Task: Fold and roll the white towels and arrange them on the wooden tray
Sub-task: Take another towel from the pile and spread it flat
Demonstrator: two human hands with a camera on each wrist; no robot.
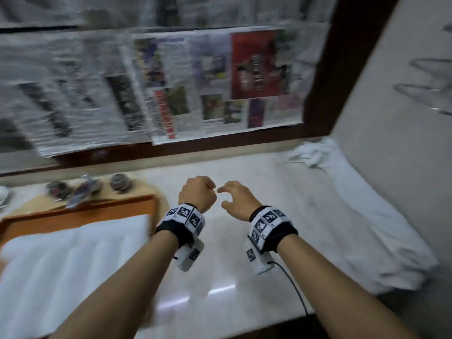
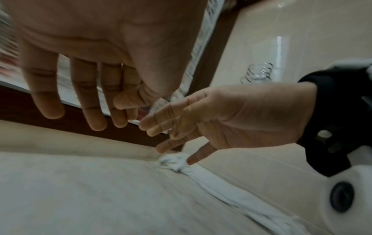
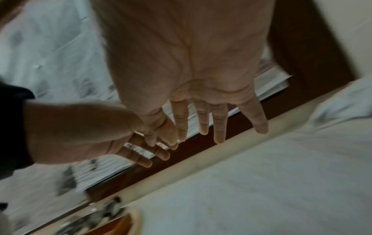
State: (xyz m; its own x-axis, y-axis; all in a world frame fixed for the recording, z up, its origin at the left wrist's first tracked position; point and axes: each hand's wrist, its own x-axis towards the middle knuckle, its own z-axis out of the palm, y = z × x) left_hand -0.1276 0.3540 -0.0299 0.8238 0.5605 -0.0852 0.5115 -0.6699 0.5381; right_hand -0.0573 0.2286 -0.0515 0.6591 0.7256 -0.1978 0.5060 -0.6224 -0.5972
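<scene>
1 wooden tray (image 1: 80, 211), 2 hands – left (image 1: 198, 193), right (image 1: 238, 200) – and 2 round knobs (image 1: 119, 182).

The wooden tray (image 1: 80, 212) sits at the counter's (image 1: 220, 253) left with a folded towel (image 1: 73, 260) in it; behind it stands a tap (image 1: 83, 192). Loose towels (image 1: 367, 228) lie along the right, against the wall (image 1: 403, 118).

A bathroom vanity, likely in a hotel or guest room.

A pale marble-like counter (image 1: 220, 265) runs under a dark wooden frame (image 1: 325, 69) covered with taped newspaper sheets (image 1: 195, 81). Taps (image 1: 83, 192) stand at the left, white towels (image 1: 354, 216) lie by the tiled wall (image 1: 403, 118), and a wooden tray (image 1: 80, 214) sits on the counter.
</scene>
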